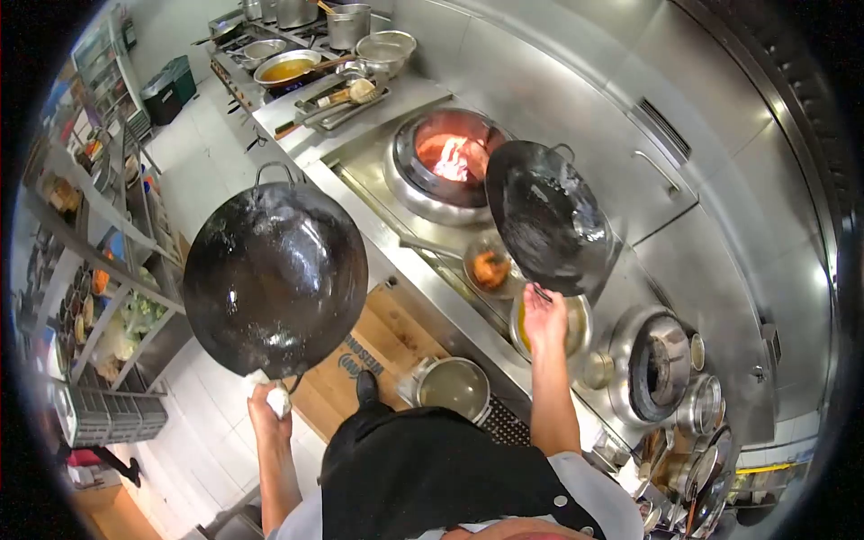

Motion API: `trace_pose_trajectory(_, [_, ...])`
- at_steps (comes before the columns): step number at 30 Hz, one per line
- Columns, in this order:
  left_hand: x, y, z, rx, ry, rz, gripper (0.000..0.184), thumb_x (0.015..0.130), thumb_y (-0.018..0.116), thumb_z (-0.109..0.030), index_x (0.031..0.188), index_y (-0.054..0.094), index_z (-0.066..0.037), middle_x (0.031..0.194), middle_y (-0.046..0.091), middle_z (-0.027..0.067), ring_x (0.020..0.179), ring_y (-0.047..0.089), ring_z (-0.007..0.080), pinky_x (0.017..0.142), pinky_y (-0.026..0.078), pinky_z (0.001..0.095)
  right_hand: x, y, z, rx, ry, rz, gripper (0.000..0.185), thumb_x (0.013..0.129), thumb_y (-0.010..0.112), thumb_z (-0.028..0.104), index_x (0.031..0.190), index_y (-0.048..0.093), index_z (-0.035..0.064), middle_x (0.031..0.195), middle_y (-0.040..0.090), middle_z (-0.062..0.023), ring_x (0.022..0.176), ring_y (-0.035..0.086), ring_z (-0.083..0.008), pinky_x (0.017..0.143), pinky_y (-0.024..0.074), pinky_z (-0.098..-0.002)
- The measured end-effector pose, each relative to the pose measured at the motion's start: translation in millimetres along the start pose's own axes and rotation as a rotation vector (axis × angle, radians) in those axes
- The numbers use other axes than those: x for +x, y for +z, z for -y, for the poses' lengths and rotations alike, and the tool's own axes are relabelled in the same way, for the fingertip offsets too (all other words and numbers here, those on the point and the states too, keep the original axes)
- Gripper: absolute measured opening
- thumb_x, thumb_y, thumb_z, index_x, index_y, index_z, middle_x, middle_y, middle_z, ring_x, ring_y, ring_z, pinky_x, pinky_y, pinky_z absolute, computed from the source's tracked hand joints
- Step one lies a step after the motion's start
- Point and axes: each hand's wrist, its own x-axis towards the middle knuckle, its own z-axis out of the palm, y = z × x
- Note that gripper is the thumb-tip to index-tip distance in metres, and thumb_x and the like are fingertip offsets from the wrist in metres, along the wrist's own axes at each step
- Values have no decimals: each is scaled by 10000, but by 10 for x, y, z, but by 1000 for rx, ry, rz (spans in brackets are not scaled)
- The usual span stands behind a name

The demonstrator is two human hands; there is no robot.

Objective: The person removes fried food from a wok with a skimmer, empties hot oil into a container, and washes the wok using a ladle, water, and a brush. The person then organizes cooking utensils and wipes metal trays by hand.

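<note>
A steel wall (576,99) is spread across the upper right of the frame, and below it a long steel cooking counter (360,214) is run diagonally from the upper left toward the lower right. A wide black wok (274,283) is held up left of centre, before the counter's front edge, with its shiny dark face turned to the camera and a loop handle at its top. A second wok (544,220), seen narrower because it is tilted, is held over the counter right of the upper centre. A flattened cardboard sheet (405,333) is laid on the floor at lower centre. In the upper centre a round burner (441,209) is lit, orange-white flames (454,160) being seen in its mouth. A metal pot (453,391) is placed low in the centre, near the person's shoe. A metal bowl (583,331) with yellow liquid is partly hidden by the right hand (544,319), whose fingers are curled round the near handle of the tilted wok. At lower left, the near handle of the wide wok is grasped by the left hand (266,418), a bunched white cloth (279,403) being clenched in its fingers.
</note>
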Motion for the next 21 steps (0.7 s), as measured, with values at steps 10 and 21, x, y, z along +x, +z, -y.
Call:
trace_pose_trajectory(10, [769,-27,-529,27,32,-28,159,796,598,-84,936,640,-22,849,657,61,717,641,171,616,499,292,2062,1799,-2189,18,-11,-2,209,874,606,63,991,526,-90,968,609,-216,842,703,-389,802,647,-471])
trace_pose_trajectory(21, [1051,-292,-450,65,-108,32,305,757,591,-36,1055,548,11,816,610,89,610,606,193,517,508,288,1964,2199,-3154,-275,-79,79,529,1016,639,342,1387,488,-3,1353,539,-204,1050,674,-365,947,558,-462])
